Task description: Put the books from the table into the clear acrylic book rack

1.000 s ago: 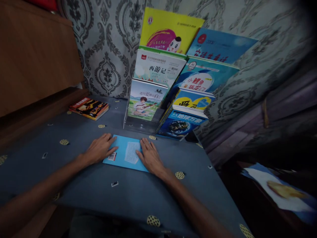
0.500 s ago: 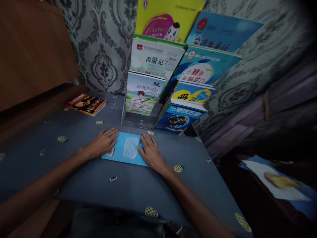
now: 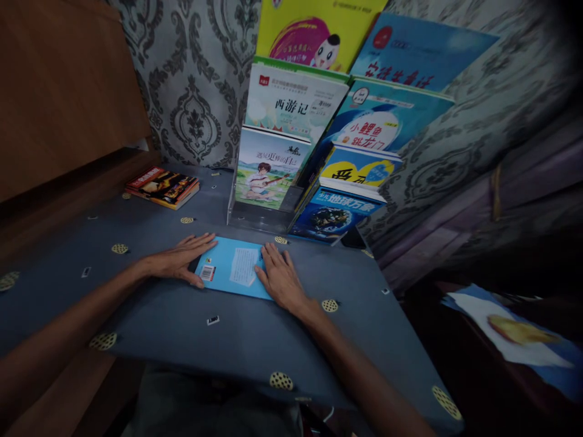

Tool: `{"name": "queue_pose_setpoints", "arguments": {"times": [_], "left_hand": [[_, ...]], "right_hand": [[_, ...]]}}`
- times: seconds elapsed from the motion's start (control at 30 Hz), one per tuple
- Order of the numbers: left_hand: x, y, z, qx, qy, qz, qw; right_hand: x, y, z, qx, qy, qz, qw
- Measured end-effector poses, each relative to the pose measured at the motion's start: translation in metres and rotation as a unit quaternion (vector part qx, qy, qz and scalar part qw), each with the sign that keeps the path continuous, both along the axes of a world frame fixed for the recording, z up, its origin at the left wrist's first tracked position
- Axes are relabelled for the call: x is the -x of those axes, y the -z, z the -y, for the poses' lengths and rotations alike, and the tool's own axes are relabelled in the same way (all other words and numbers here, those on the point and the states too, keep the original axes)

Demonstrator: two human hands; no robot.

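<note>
A light-blue book [image 3: 230, 268] lies on the table with its barcode and a white text panel facing up. At its left edge is my left hand [image 3: 183, 261], fingers stretched toward the upper corner and thumb apart near the lower corner. My right hand [image 3: 283, 276] rests flat over the book's right end, fingers extended, covering that edge. Neither hand is closed around the book. Just beyond it stands a clear display rack [image 3: 255, 220] filled with upright books, among them a blue book with a globe [image 3: 330, 217] and a book with a guitar player [image 3: 268, 173].
A small stack of books [image 3: 164, 188] lies at the back left of the dark patterned tablecloth [image 3: 255, 346]. A wooden cabinet [image 3: 68, 91] borders the left side. Patterned wallpaper [image 3: 195, 109] rises behind. Blue and white sheets [image 3: 514, 334] lie beyond the table's right edge.
My left hand has slid outward off the book's face to its left edge, uncovering the barcode, with the thumb now spread. The right hand stays on the right end. The view has shifted slightly.
</note>
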State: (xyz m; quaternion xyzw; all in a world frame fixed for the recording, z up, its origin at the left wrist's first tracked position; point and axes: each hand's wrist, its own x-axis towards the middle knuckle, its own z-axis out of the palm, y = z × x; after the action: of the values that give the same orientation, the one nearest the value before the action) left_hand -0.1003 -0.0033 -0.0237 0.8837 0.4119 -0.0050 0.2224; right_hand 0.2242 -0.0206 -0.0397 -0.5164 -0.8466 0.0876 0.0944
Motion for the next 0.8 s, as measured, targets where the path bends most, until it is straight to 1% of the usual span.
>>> {"name": "queue_pose_setpoints", "arguments": {"times": [0.07, 0.13, 0.3, 0.4, 0.47, 0.53, 0.6, 0.7, 0.8], "left_hand": [[-0.001, -0.001, 0.000, 0.008, -0.002, -0.001, 1.000], [-0.002, -0.001, 0.000, 0.012, -0.006, -0.002, 1.000], [-0.001, 0.001, -0.001, 0.010, -0.015, -0.012, 1.000], [-0.001, 0.001, -0.001, 0.007, -0.016, -0.016, 1.000], [-0.001, 0.002, -0.001, 0.006, -0.014, -0.016, 1.000], [0.000, 0.003, -0.001, 0.003, -0.010, -0.015, 1.000], [0.000, 0.003, -0.002, -0.003, -0.007, -0.013, 1.000], [0.000, 0.001, -0.002, -0.007, -0.010, -0.017, 1.000], [-0.003, -0.003, 0.000, -0.015, -0.016, -0.037, 0.999]], "right_hand": [[0.008, -0.003, 0.007, -0.004, -0.023, 0.010, 1.000], [0.021, -0.005, 0.017, -0.001, -0.062, 0.020, 0.998], [0.061, -0.006, 0.041, -0.003, -0.200, 0.005, 0.980], [0.066, -0.007, 0.045, 0.002, -0.228, -0.004, 0.974], [0.059, -0.009, 0.045, 0.015, -0.230, -0.007, 0.973], [0.046, -0.011, 0.041, 0.032, -0.224, -0.012, 0.974], [0.029, -0.012, 0.032, 0.044, -0.201, -0.018, 0.979], [0.003, -0.009, 0.013, 0.053, -0.126, -0.024, 0.990], [-0.018, -0.001, -0.006, 0.048, -0.055, -0.031, 0.997]]}}
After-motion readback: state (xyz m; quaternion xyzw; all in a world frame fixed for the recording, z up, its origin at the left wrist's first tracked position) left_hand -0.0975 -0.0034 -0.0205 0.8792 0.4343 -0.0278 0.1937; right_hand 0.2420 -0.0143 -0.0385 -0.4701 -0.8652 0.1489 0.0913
